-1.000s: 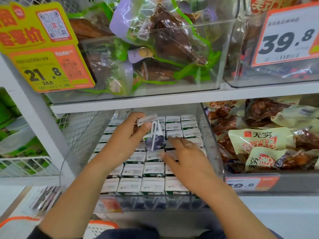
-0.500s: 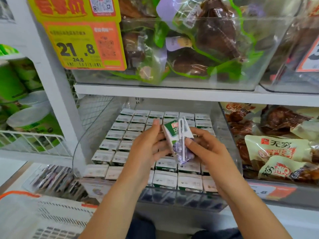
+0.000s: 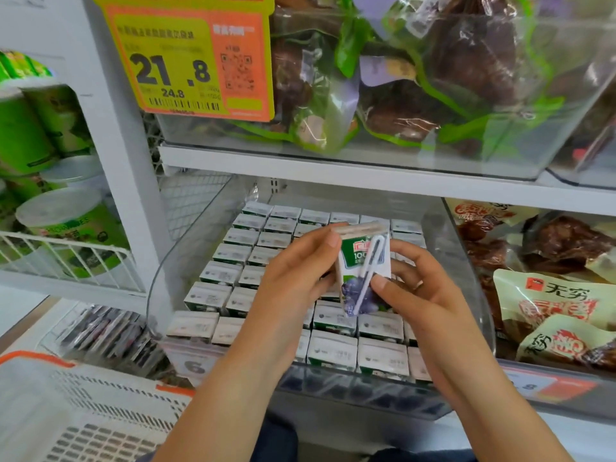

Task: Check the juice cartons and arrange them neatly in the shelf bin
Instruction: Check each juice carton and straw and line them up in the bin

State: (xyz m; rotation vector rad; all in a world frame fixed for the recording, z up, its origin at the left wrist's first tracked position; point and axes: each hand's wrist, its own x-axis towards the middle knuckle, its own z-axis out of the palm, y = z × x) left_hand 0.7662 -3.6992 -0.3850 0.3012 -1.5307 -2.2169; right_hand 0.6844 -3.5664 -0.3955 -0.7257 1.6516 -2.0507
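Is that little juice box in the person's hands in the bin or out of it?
Out. The juice carton is held above the packed rows in the shelf bin, gripped by the left hand and right hand.

Yellow-and-orange paper price tag (image 3: 190, 58) on upper clear plastic bin: big "21.8", smaller "24.8" beneath, barcode, QR code on orange part; Chinese lines too blurred to read. Below-right of tag, small green-white juice carton with blueberry picture (image 3: 363, 271): "100" under red logo, rest hidden by straw. Further right, beige snack pouch (image 3: 550, 301): "无穷" beside red square. Below tag, label on clear shelf bin front (image 3: 195, 366): "6". Lower right, orange shelf price strip (image 3: 546, 385): "8".
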